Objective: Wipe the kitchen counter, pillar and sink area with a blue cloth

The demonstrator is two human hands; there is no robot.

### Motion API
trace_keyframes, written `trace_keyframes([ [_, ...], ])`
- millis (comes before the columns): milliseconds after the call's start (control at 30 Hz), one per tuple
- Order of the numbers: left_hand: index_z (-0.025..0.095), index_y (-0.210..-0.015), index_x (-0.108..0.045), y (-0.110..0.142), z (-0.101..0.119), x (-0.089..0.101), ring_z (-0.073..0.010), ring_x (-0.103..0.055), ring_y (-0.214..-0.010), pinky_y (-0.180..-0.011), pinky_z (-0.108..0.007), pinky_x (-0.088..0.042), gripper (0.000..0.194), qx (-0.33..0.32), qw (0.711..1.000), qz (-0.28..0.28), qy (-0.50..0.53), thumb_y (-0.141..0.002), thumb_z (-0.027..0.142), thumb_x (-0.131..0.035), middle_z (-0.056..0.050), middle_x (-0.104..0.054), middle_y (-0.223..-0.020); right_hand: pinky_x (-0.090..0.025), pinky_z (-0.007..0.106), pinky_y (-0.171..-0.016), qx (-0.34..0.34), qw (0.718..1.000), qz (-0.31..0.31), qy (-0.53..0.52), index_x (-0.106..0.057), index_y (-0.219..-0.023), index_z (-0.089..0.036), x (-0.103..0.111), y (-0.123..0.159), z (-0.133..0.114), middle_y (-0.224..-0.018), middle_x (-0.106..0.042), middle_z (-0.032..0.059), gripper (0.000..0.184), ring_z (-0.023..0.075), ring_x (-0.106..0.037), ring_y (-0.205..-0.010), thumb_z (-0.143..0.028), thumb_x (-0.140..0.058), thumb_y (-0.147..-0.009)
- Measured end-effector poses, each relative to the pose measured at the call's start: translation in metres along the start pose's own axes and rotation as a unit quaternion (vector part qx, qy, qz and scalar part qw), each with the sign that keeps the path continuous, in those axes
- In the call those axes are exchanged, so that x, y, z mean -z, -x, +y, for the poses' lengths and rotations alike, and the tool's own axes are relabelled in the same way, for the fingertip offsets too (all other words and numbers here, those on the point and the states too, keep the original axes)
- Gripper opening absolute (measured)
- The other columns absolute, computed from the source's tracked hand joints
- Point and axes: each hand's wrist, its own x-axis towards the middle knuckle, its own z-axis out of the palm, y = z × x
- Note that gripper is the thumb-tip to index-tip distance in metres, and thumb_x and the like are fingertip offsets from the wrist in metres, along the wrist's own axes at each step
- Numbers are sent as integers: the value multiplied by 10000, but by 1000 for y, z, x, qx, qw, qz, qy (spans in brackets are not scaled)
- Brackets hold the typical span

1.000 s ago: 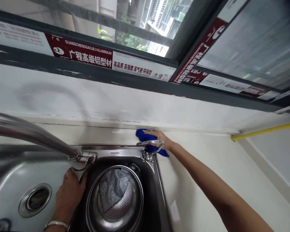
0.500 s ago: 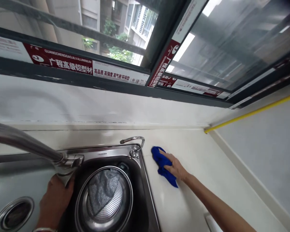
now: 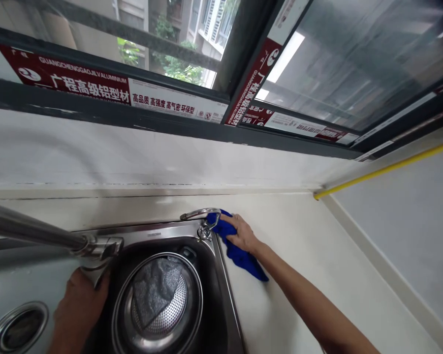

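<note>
My right hand presses a crumpled blue cloth against the pale counter, fingers closed on it. The cloth's upper end lies right behind the small curved tap at the sink corner, partly hidden by it. Over the double sink, my left hand grips the lower end of the large steel faucet; some of its fingers are hidden. In the right basin sits a round steel pan with a perforated strainer and a grey cloth inside.
The left basin has a drain. A steel sink rim borders the counter. Behind stand a white wall and a dark window frame with printed labels. A yellow pipe runs along the right wall.
My right hand has slid the blue cloth left and away from me, up to the small tap. My left hand keeps its grip on the faucet. The view has shifted slightly.
</note>
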Motion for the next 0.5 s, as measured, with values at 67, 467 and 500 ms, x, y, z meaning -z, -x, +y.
trace_keyframes([
  [67,60,-1266,-409,1,1,1,-414,-655,-1005,-857,-491,-520,673,6,1000,-10,-8,-907,625,-338,-267,-582,-1209,-522,470,-938,8,1000,-7,-4,-603,-1341,-276,-2,-38,-9,-1373,-645,19,675,262,-582,-1018,-188,-631,-673],
  [467,57,-1255,-412,9,10,13,-416,-659,-1042,-869,-487,-515,623,1,1000,-11,-13,-939,590,-348,-278,-592,-1200,-528,465,-955,59,997,-5,-54,-694,-1219,-349,-13,-89,-22,-1258,-715,-17,548,241,-619,-975,-224,-674,-686],
  [500,54,-1258,-409,9,11,13,-420,-654,-1055,-879,-487,-511,626,1,1000,-14,-12,-941,590,-343,-279,-591,-1201,-526,463,-974,49,997,-4,-64,-697,-1217,-340,-9,-78,-15,-1238,-724,-18,577,240,-626,-985,-205,-660,-658],
])
